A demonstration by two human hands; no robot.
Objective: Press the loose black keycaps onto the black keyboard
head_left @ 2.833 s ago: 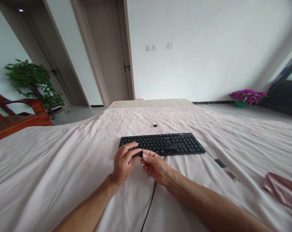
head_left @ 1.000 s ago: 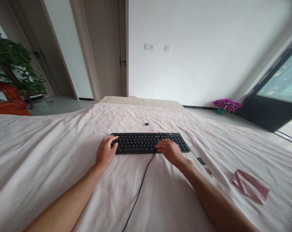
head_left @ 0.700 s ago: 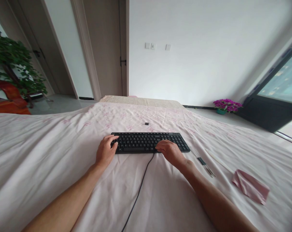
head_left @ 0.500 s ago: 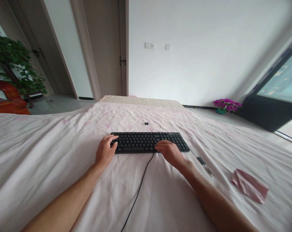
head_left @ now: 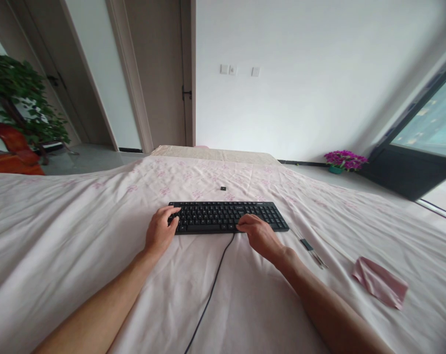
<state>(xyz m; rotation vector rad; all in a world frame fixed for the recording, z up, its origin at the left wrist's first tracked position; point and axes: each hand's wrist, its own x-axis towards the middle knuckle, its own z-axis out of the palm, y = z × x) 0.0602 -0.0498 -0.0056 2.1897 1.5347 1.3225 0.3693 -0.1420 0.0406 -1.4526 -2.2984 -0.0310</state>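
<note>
Pale pink floral bedsheet [head_left: 78,236] carries the black corded plastic keyboard [head_left: 215,214]. Your left hand [head_left: 159,233] rests on its left end and your right hand [head_left: 257,233] on its near right keys, both loose, clasping nothing. Step reads as pressing keys. Small black loose keycap [head_left: 223,188] lies just behind the keyboard; fetching it would need a fingertip pinch.

Soft daylight, sharp, warped edges

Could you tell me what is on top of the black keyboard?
Left hand on the left end of the keyboard, right hand on its near edge; keys beneath them are hidden.
</note>
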